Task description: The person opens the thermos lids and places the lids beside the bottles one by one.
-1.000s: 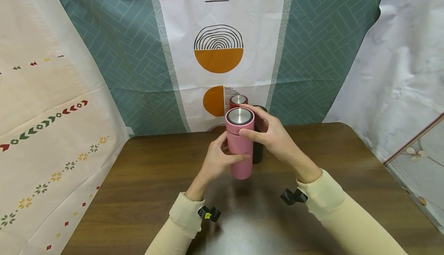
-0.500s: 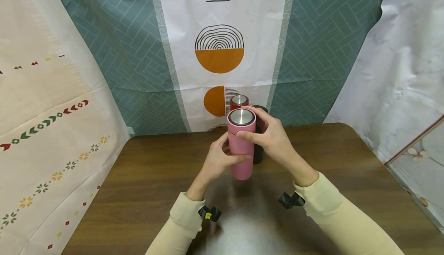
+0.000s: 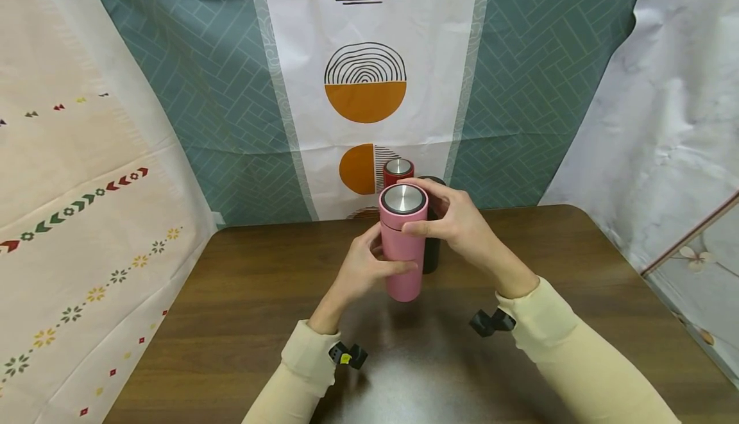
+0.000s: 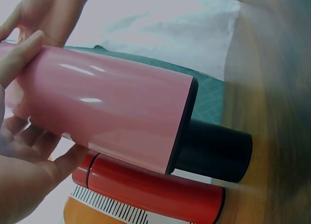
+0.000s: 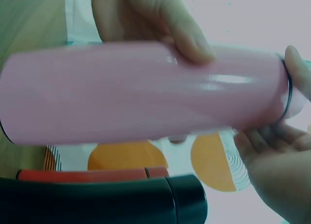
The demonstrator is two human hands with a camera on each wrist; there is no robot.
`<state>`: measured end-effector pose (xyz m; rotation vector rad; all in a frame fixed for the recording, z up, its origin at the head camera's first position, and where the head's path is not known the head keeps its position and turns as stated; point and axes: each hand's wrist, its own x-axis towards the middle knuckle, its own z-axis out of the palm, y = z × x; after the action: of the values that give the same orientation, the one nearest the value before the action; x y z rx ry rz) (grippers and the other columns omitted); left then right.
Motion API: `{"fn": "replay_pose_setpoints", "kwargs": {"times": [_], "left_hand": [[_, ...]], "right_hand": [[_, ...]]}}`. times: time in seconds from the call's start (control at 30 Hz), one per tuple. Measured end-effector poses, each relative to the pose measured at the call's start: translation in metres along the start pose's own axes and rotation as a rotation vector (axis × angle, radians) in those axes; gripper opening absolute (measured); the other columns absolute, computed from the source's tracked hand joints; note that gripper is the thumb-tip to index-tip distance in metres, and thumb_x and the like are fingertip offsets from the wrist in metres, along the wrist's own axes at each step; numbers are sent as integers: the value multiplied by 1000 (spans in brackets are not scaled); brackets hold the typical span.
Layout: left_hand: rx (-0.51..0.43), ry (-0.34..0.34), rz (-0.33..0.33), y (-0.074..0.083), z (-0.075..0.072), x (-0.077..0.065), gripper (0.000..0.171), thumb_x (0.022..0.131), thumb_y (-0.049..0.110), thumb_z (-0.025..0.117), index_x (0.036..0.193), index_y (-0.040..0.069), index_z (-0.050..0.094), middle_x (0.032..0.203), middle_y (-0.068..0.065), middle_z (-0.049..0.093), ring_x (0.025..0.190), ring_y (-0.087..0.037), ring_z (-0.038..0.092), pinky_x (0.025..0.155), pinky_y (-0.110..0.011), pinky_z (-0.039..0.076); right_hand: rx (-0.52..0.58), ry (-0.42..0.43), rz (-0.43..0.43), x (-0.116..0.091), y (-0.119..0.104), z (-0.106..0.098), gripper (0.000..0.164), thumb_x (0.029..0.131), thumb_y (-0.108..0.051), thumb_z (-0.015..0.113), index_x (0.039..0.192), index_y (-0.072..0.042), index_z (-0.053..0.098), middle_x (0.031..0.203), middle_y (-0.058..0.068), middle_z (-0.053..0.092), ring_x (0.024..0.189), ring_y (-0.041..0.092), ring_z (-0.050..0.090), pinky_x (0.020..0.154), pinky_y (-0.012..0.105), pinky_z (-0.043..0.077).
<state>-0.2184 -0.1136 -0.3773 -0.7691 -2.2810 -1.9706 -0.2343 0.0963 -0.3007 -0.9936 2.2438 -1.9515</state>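
A pink thermos with a steel-topped lid is held upright above the table. My left hand grips its body from the left, thumb across the front. From the right, my right hand grips the lid, its thumb lying near the seam. The left wrist view shows the dark base of the pink thermos well off the wood. In the right wrist view, my right hand has its fingers under the lid end and its thumb above.
Behind the pink thermos stand a red thermos and a black thermos, both partly hidden. They rest on a brown wooden table. A patterned cloth hangs along the back edge.
The right hand has shifted slightly at the lid, and its wrist moved a little right and back over the last second. The pink thermos sits marginally lower and to the right.
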Motion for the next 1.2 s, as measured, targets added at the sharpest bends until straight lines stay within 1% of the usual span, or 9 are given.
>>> {"fn": "replay_pose_setpoints", "kwargs": {"times": [0.17, 0.33, 0.4, 0.47, 0.6, 0.67, 0.83, 0.93, 1.2], "left_hand": [[-17, -28, -6, 4, 0, -1, 65, 83, 14, 86, 141, 19, 59, 128, -5, 68, 109, -27, 70, 96, -45, 57], [-10, 12, 5, 3, 0, -1, 65, 82, 14, 87, 141, 18, 60, 127, -4, 67, 106, -26, 70, 96, -44, 57], [-9, 31, 11, 3, 0, -1, 65, 82, 14, 87, 141, 17, 59, 127, -5, 67, 106, -27, 70, 96, -44, 57], [-11, 44, 16, 3, 1, -1, 66, 82, 14, 87, 141, 16, 59, 127, -5, 68, 106, -27, 70, 95, -44, 57], [-13, 62, 18, 2, 1, -1, 66, 81, 14, 88, 140, 17, 59, 127, -5, 68, 107, -26, 70, 95, -44, 57], [-17, 69, 21, 1, 2, -1, 66, 80, 13, 88, 140, 18, 59, 127, -4, 68, 107, -26, 70, 95, -45, 57], [-21, 81, 17, 0, 3, -1, 68, 80, 12, 88, 141, 18, 58, 127, -4, 67, 107, -26, 70, 95, -45, 57], [-23, 89, 6, 0, 3, -1, 70, 79, 12, 89, 142, 18, 57, 129, -4, 67, 109, -26, 69, 96, -44, 56], [-32, 83, 23, 0, 1, 0, 68, 80, 11, 88, 142, 18, 59, 128, -5, 68, 107, -27, 70, 95, -44, 57]], "right_hand": [[65, -86, 25, 4, 1, -8, 65, 87, -14, 83, 146, -9, 58, 134, 11, 66, 119, 30, 63, 99, 35, 55], [105, -100, 23, 1, 2, -5, 70, 90, -20, 82, 153, -12, 50, 142, 10, 59, 127, 30, 58, 104, 35, 53], [119, -79, 13, -2, 2, 0, 73, 91, -22, 81, 154, -12, 47, 144, 9, 57, 130, 29, 56, 106, 36, 51], [104, -29, -2, -5, 1, 4, 73, 91, -24, 83, 154, -13, 48, 145, 7, 56, 133, 26, 54, 108, 35, 49], [23, 77, -28, -9, 0, 13, 71, 89, -30, 85, 150, -15, 52, 143, 2, 57, 134, 20, 54, 112, 36, 45], [-2, 102, -41, -9, 0, 16, 70, 89, -30, 85, 149, -14, 53, 143, 2, 58, 134, 19, 54, 114, 39, 43], [-26, 135, -66, -8, -1, 17, 68, 87, -24, 87, 147, -10, 56, 140, 2, 61, 132, 18, 56, 116, 40, 42], [-32, 144, -74, -7, -1, 15, 68, 87, -21, 87, 146, -8, 58, 138, 1, 62, 131, 17, 57, 115, 37, 42], [-21, 115, -61, -4, -5, 10, 63, 86, -14, 87, 144, -13, 62, 133, 4, 66, 127, 20, 61, 108, 34, 49]]}}
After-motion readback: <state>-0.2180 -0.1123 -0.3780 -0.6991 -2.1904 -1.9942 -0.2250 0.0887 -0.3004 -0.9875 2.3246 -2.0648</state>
